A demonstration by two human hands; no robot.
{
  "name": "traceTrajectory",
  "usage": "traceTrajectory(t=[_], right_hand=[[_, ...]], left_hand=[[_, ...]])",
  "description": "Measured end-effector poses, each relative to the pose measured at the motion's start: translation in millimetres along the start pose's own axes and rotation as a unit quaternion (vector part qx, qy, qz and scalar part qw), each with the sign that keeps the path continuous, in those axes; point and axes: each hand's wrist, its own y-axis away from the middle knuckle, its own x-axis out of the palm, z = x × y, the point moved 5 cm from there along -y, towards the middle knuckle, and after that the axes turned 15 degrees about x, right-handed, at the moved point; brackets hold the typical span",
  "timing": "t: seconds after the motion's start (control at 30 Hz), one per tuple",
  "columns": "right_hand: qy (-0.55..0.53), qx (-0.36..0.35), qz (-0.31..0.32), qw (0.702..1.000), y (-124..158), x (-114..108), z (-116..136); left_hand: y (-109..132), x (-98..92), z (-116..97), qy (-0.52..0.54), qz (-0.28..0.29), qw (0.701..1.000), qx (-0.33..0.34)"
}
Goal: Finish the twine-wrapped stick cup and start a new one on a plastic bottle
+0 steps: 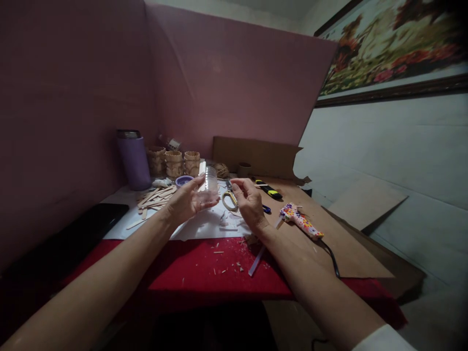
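Note:
My left hand (185, 200) is wrapped round a clear ribbed plastic cup (211, 184), held above the white paper. A pale craft stick (202, 170) stands upright against the cup's near left side, by my thumb. My right hand (249, 201) is closed in a pinch just right of the cup, apart from it. Whatever its fingertips hold, if anything, is too small to make out. Between the hands, scissors (230, 201) with yellowish handles lie on the paper. A pile of loose craft sticks (155, 199) is beyond my left wrist.
A flower-patterned glue gun (302, 222) with a black cord lies on cardboard (347, 248) at the right, near a yellow-black utility knife (272, 190). A purple tumbler (133, 161) and several carved-looking wooden cups (174, 165) stand at the back left. Scraps litter the red cloth (204, 278).

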Motion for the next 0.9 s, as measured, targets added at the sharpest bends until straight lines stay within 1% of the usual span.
traceTrajectory(t=[0.1, 0.2, 0.33, 0.4, 0.5, 0.63, 0.7, 0.77, 0.9], right_hand=[[-0.026, -0.006, 0.02, 0.999, -1, 1, 0], [-0.054, 0.012, 0.049, 0.997, -2, 3, -3], [-0.068, 0.04, 0.054, 0.995, -2, 2, -1], [-0.077, 0.048, 0.069, 0.993, -1, 3, 1], [-0.107, 0.078, 0.115, 0.985, 0, 6, 2], [-0.158, 0.135, 0.176, 0.962, 5, 13, -1], [-0.179, 0.149, 0.181, 0.955, 5, 14, -2], [-0.192, 0.155, 0.161, 0.956, 3, 12, -4], [-0.205, 0.171, 0.079, 0.96, -5, 4, -12]], left_hand=[[4, 7.1, 5, 0.001, 0.04, 0.999, -0.027], [8, 11.1, 9, -0.011, 0.073, 0.997, -0.039], [12, 14.1, 11, -0.028, 0.119, 0.991, -0.052], [12, 14.1, 10, -0.026, 0.128, 0.99, -0.049], [11, 12.6, 10, -0.028, 0.132, 0.99, -0.042], [9, 9.3, 10, -0.038, 0.126, 0.99, -0.042], [7, 6.3, 11, -0.047, 0.111, 0.992, -0.038], [4, 1.7, 10, -0.06, 0.084, 0.994, -0.029], [-3, -8.4, 7, -0.078, 0.009, 0.997, -0.001]])
